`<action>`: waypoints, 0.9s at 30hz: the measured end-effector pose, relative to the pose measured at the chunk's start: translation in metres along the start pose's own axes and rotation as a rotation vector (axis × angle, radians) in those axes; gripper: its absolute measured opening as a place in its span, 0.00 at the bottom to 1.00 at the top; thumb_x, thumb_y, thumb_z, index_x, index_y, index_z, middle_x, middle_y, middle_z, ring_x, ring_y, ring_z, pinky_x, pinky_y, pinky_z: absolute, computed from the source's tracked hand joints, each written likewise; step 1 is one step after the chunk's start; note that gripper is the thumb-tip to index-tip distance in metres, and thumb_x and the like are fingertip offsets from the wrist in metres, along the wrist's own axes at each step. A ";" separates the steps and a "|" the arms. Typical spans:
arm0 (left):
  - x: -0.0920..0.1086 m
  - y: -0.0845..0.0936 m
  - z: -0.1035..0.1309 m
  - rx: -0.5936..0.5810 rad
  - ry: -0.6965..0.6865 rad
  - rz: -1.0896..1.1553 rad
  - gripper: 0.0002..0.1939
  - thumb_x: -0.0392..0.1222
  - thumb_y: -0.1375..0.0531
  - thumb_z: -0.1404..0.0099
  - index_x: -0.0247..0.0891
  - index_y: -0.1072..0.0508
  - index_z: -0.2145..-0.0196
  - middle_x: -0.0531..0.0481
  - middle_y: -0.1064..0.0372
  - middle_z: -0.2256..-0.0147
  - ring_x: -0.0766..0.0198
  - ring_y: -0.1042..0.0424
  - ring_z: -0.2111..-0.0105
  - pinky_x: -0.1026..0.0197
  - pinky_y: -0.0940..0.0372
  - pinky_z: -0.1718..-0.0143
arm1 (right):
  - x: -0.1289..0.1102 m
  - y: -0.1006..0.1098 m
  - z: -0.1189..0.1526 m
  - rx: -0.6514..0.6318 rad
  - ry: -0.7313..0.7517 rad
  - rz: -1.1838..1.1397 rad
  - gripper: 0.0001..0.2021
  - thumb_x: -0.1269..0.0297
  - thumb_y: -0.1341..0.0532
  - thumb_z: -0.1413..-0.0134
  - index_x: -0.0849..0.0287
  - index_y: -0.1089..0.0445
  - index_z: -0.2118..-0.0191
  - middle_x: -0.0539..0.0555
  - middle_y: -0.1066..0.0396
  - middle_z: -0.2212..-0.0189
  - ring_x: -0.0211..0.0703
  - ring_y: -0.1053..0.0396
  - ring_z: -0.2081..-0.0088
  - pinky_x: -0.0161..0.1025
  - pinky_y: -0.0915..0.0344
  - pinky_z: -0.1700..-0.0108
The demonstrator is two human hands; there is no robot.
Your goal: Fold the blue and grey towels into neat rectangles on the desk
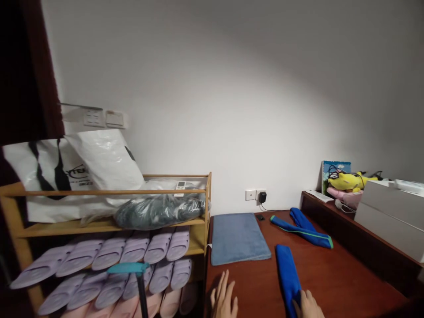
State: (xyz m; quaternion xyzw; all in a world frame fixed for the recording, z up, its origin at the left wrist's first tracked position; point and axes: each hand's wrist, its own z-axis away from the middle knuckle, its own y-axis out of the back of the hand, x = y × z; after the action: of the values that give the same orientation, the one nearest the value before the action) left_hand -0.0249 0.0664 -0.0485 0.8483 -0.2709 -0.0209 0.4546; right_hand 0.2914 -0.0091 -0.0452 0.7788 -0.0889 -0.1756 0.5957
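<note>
My left hand [224,297] is over the front left part of the red-brown wooden surface [255,287], its fingers apart and nothing in it. At the bottom edge my right hand [308,304] has its fingers on the lower end of a folded blue cloth strip [288,271]; its fingertips are partly hidden. Farther back lie two more blue pieces [303,232], crossing or joined, one with bright green edging. A flat grey-blue cushion [239,238] rests at the back left of the surface.
On the left, a wooden rack [195,221] holds lilac slippers [109,251], white bags [106,163] and a plastic-wrapped dark bundle [159,212]. A teal-topped handle [129,267] stands before it. A raised ledge at right carries a yellow plush [347,181] and white drawers [391,216].
</note>
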 end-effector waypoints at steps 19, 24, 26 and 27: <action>0.083 0.076 0.029 -0.365 0.091 0.467 0.22 0.34 0.53 0.41 0.44 0.29 0.52 0.49 0.36 0.45 0.58 0.36 0.46 0.52 0.39 0.45 | -0.127 0.037 0.090 -0.395 0.464 -0.376 0.24 0.73 0.43 0.58 0.56 0.32 0.50 0.56 0.26 0.58 0.46 0.28 0.57 0.35 0.35 0.56; 0.089 0.087 0.020 -0.443 -0.042 0.440 0.27 0.29 0.56 0.41 0.44 0.33 0.47 0.51 0.41 0.41 0.60 0.43 0.42 0.48 0.46 0.41 | -0.109 0.052 0.083 -0.359 0.535 -0.482 0.22 0.66 0.46 0.49 0.60 0.35 0.47 0.60 0.32 0.49 0.49 0.35 0.49 0.43 0.41 0.46; 0.098 0.079 0.014 -0.520 -0.121 0.443 0.28 0.30 0.56 0.40 0.43 0.37 0.44 0.50 0.44 0.39 0.59 0.47 0.39 0.46 0.51 0.39 | -0.095 0.052 0.077 -0.246 0.514 -0.338 0.21 0.68 0.48 0.47 0.59 0.35 0.47 0.60 0.34 0.48 0.51 0.38 0.47 0.49 0.45 0.43; 0.103 0.072 0.012 -0.562 -0.154 0.445 0.28 0.32 0.55 0.39 0.42 0.39 0.42 0.49 0.47 0.38 0.59 0.50 0.38 0.44 0.54 0.38 | -0.089 0.049 0.075 -0.192 0.502 -0.258 0.21 0.69 0.49 0.47 0.57 0.35 0.47 0.60 0.35 0.46 0.53 0.40 0.45 0.52 0.47 0.42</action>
State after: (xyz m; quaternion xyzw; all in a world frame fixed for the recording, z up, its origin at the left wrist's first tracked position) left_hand 0.0276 -0.0235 0.0228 0.6065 -0.4658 -0.0589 0.6417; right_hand 0.1846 -0.0590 -0.0001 0.7429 0.1781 -0.0593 0.6426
